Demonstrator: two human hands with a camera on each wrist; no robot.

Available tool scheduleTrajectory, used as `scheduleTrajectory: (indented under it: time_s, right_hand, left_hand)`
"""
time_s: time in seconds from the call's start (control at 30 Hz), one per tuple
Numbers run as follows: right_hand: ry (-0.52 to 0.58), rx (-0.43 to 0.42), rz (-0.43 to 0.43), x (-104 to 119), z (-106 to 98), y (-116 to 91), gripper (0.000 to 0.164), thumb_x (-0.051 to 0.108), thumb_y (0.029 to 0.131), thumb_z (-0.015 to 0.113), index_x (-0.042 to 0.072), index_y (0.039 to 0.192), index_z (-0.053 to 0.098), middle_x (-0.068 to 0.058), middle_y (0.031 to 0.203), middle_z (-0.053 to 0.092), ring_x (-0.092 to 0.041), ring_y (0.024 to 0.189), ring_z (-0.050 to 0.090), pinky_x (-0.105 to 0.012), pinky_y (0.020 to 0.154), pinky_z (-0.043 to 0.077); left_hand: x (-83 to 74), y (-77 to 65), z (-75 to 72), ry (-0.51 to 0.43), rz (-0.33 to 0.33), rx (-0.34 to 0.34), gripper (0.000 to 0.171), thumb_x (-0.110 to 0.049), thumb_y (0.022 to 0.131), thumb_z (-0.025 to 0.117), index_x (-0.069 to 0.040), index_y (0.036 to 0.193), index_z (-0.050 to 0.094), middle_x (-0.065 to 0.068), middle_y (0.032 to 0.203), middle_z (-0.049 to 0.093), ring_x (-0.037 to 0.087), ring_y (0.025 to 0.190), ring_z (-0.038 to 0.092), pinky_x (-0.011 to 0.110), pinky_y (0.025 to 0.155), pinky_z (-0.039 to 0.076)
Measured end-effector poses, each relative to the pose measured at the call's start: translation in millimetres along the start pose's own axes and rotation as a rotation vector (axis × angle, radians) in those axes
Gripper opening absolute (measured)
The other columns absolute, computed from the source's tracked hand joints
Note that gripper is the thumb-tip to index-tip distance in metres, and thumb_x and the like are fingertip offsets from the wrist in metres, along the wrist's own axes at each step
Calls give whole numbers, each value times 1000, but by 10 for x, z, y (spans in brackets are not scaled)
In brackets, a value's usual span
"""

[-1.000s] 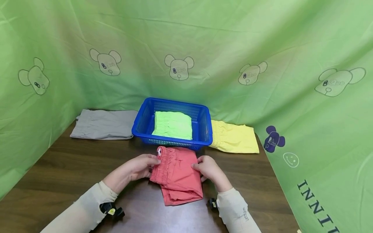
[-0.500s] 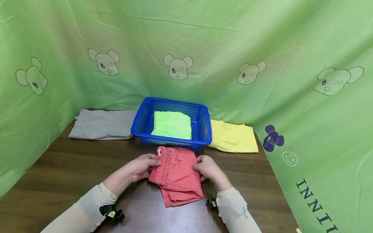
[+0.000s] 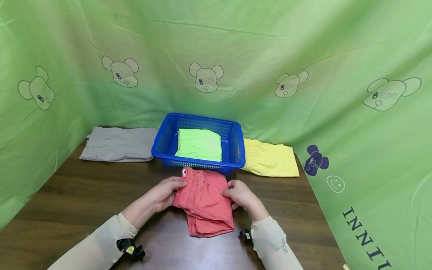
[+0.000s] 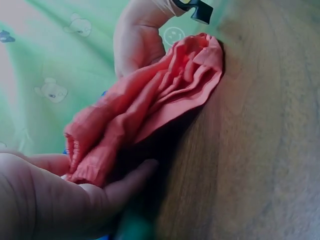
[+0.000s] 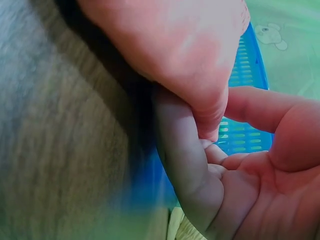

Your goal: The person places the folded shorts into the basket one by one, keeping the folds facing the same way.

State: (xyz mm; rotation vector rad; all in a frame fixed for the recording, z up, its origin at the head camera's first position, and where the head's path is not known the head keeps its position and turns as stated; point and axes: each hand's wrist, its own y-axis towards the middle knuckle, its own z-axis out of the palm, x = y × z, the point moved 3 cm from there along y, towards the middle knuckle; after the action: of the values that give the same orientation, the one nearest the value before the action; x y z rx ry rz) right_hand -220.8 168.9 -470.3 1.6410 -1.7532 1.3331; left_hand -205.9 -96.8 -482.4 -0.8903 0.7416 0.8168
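Observation:
A folded pair of red elastic-waist pants [image 3: 207,200] is held between both hands, in front of the blue basket [image 3: 199,164]. At the waistband end my left hand [image 3: 165,193] pinches the cloth, thumb on top and fingers beneath. My right hand [image 3: 243,197] grips the opposite folded edge, its thumb over the cloth. In the left wrist view, the pants [image 4: 150,100] are lifted off the wood at the near end, with shadow below. The right wrist view shows the right hand's fingers [image 5: 182,145] under the pants [image 5: 185,45].
Folded bright green pants [image 3: 200,145] lie in the basket. Grey folded pants [image 3: 123,144] lie left of it, yellow ones [image 3: 271,158] right, on the brown wooden table [image 3: 67,210]. A green printed curtain [image 3: 243,45] encloses the back and sides.
The left hand has shifted slightly up and away, moving the waistband end of the red pants with it. The right hand stays nearly in place.

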Motion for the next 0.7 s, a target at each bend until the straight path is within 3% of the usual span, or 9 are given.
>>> scheduleTrajectory:
  time_s: [0.17,0.33,0.57,0.7]
  right_hand:
    - [57,36,7,0,0,13,19,12,96,68,-1,106,59,-12,84,62,-19,63,62,-40,53,60]
    - [104,68,15,-25,13,43,19,13,97,67,-1,107,59,-13,84,63,-19,63,64,-40,54,60]
    - [115,73,11,-40,24,57,19,12,97,67,-1,107,59,-13,83,64,-19,63,64,-39,53,60]
    - [120,78,6,-47,34,67,19,12,97,66,-1,108,59,-12,83,63,-19,63,64,-39,53,60]
  left_hand:
    - [6,8,-12,-27,-3,-13,31,-20,107,49,-7,133,37,4,105,65,17,86,68,40,72,61]
    - [20,5,-6,-69,-10,2,43,-33,113,36,-8,147,29,5,109,67,19,91,68,43,76,59]
    - [43,-5,20,-83,-28,6,38,-22,113,32,6,138,39,7,102,65,15,92,67,39,80,60]
    - [43,-49,57,-46,0,-53,41,-16,112,37,12,142,40,9,106,66,15,94,67,38,82,60]
